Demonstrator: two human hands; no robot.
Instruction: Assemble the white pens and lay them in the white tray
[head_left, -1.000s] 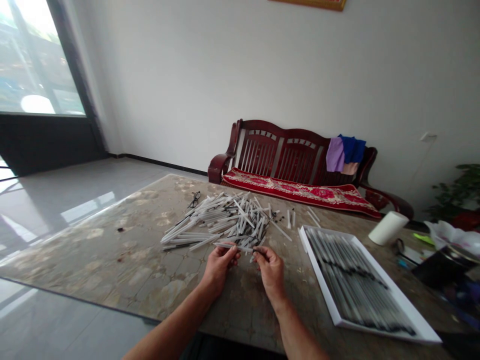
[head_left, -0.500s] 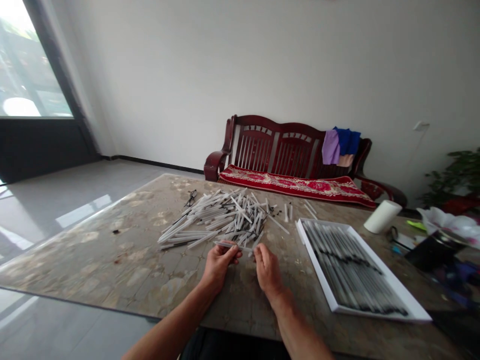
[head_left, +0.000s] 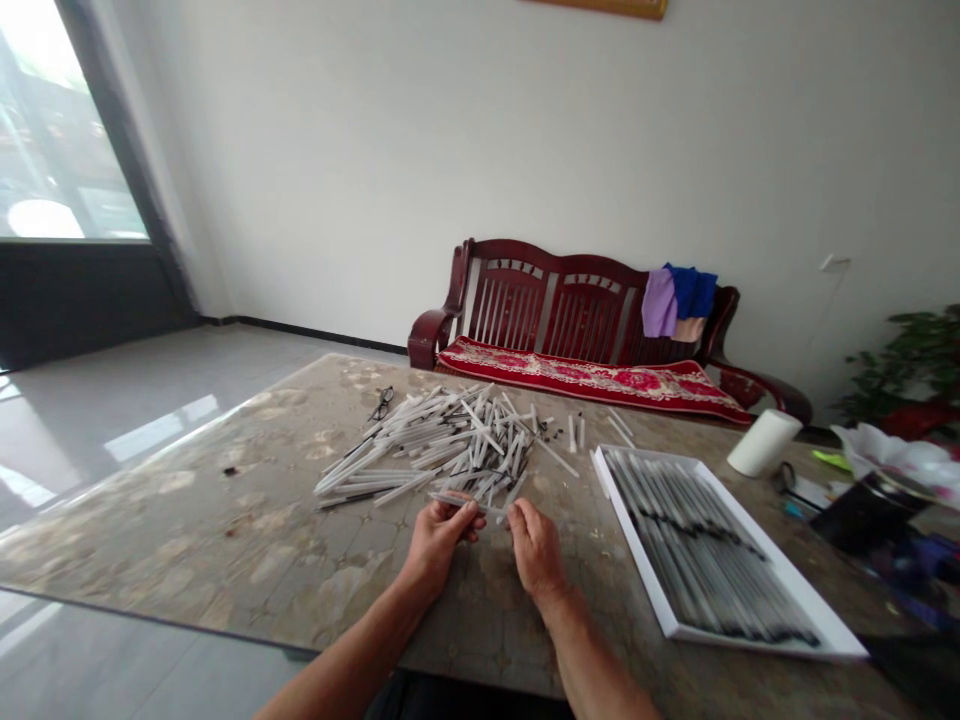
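My left hand (head_left: 442, 535) is closed around a thin, whitish pen-like tube (head_left: 442, 497), thumb on top, just in front of the heap. Close beside it, my right hand (head_left: 536, 545) pinches at the right end of the same tube; whether a separate small part sits in those fingers I cannot make out. Beyond both hands lies a loose heap of white and dark pen-like tubes (head_left: 427, 430). To the right, a shallow white box (head_left: 645, 585) holds rows of similar clear tubes with black ends.
The patterned table (head_left: 285, 560) carries black glasses (head_left: 382, 402), a few stray tubes (head_left: 574, 432), a white paper roll (head_left: 763, 442) and a black cup (head_left: 874, 510). Behind stands a dark red wooden bench (head_left: 551, 300) with a floral cushion (head_left: 600, 375).
The view has tilted slightly upward, bringing a frame edge into sight on the wall. Both hands keep nearly the same hold on the tube.
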